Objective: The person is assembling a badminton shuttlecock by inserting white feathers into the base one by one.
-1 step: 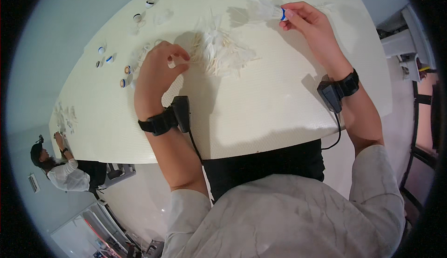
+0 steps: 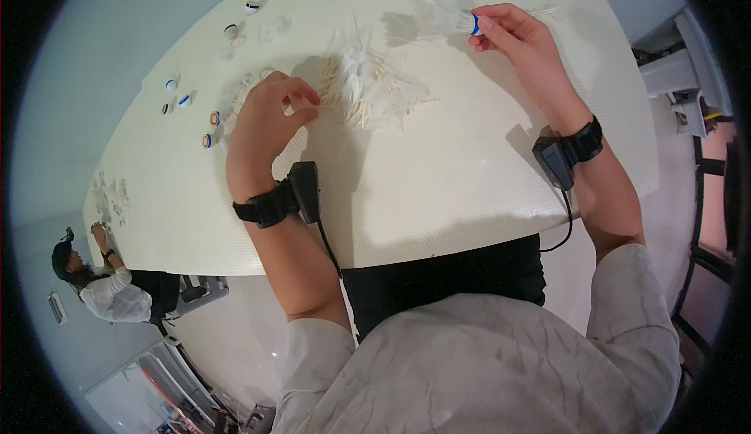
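My right hand (image 2: 522, 43) is closed around the base of a shuttlecock (image 2: 443, 19). The shuttlecock lies on its side, its white feather skirt toward the left and a blue band showing at the fingertips. My left hand (image 2: 262, 121) hovers over the table at the left edge of a pile of loose white feathers (image 2: 368, 82). Its thumb and forefinger are curved, with a small gap between their tips, close to some quill ends. The other fingers of that hand are partly hidden. More loose feathers (image 2: 546, 12) lie just beyond my right hand.
Several round cork bases with coloured bands, one of them a blue-banded base (image 2: 185, 100), are scattered left on the cream table (image 2: 454, 191). Pale rings (image 2: 237, 90) lie behind my left hand. A co-worker (image 2: 113, 289) sits at the far left by another feather pile (image 2: 113, 198).
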A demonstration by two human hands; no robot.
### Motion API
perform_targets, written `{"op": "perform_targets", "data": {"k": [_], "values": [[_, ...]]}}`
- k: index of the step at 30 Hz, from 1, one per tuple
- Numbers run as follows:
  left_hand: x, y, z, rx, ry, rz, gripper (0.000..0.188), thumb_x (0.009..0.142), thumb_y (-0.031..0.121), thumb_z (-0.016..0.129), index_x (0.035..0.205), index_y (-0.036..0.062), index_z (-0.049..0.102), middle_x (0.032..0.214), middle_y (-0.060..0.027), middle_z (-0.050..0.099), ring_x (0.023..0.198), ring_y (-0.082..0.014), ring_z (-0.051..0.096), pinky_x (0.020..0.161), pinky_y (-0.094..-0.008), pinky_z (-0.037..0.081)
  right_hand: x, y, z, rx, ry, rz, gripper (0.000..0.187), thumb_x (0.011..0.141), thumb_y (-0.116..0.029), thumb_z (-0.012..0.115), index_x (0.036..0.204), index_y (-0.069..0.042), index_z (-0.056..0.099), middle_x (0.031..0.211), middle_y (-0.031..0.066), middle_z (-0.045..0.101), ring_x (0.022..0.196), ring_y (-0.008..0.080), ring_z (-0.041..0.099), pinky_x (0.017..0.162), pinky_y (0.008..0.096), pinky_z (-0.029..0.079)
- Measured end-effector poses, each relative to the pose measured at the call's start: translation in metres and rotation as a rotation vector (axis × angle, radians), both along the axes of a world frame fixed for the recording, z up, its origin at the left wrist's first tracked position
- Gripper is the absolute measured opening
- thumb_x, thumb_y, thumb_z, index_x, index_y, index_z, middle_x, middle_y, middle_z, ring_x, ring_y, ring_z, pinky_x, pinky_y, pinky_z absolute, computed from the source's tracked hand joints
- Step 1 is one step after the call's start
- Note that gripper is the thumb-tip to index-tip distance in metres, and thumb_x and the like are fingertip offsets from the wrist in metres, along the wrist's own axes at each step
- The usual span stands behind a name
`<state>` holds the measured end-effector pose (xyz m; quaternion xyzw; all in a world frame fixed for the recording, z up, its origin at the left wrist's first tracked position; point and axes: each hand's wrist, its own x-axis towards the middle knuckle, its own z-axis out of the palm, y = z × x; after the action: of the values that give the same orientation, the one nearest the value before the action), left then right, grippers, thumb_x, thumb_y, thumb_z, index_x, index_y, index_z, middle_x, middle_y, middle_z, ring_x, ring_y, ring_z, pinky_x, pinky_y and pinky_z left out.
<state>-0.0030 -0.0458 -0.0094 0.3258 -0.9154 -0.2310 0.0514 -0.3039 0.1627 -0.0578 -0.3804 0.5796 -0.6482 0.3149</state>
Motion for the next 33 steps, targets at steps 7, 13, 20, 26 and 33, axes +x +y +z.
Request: {"op": "perform_targets", "data": {"k": [7,13,20,26,33], "values": [[0.005,-0.001,0.001,0.084,-0.01,-0.041,0.015,0.081,0.004,0.079,0.095,0.0067,0.074,0.097,-0.0026,0.07,0.091,-0.019,0.064,0.085,-0.0339,0.05,0.002,0.003,-0.001,0.033,-0.038,-0.008,0.028,0.107,-0.02,0.062,0.125,0.0,0.067,0.102,0.0046,0.07,0.095,0.0125,0.067,0.09,0.0278,0.054],[-0.009,0.008,0.017,0.39,0.377,-0.134,0.008,0.091,0.005,0.071,0.099,0.004,0.074,0.097,-0.0011,0.071,0.085,-0.0121,0.059,0.077,-0.028,0.048,0.001,0.005,0.001,-0.008,-0.161,0.01,0.031,0.106,-0.023,0.063,0.127,0.0,0.066,0.105,0.0071,0.07,0.096,0.0157,0.069,0.093,0.0293,0.056],[-0.048,0.047,0.003,0.777,0.931,-0.048,0.016,0.1,0.005,0.065,0.113,-0.001,0.073,0.107,-0.0044,0.075,0.087,-0.0094,0.058,0.08,-0.0249,0.048,0.002,0.006,0.003,-0.058,-0.503,0.328,0.029,0.108,-0.021,0.059,0.126,0.001,0.064,0.105,0.0084,0.069,0.093,0.0177,0.069,0.09,0.0312,0.056],[-0.062,0.063,-0.002,0.749,1.053,0.002,0.015,0.098,0.005,0.071,0.111,-0.0023,0.072,0.112,-0.0102,0.074,0.093,-0.0125,0.067,0.079,-0.0247,0.05,0.019,0.011,0.008,-0.078,-0.494,0.518,0.03,0.108,-0.024,0.06,0.127,-0.001,0.064,0.106,0.0067,0.07,0.089,0.0194,0.067,0.083,0.0324,0.055],[-0.061,0.071,-0.005,0.745,1.111,0.05,0.02,0.096,0.002,0.072,0.115,-0.0028,0.071,0.117,-0.013,0.074,0.101,-0.0166,0.073,0.09,-0.0263,0.054,0.023,0.012,0.012,-0.021,-0.44,0.546,0.03,0.108,-0.024,0.059,0.126,-0.001,0.065,0.109,0.0072,0.071,0.085,0.0186,0.067,0.078,0.0319,0.056]]}}
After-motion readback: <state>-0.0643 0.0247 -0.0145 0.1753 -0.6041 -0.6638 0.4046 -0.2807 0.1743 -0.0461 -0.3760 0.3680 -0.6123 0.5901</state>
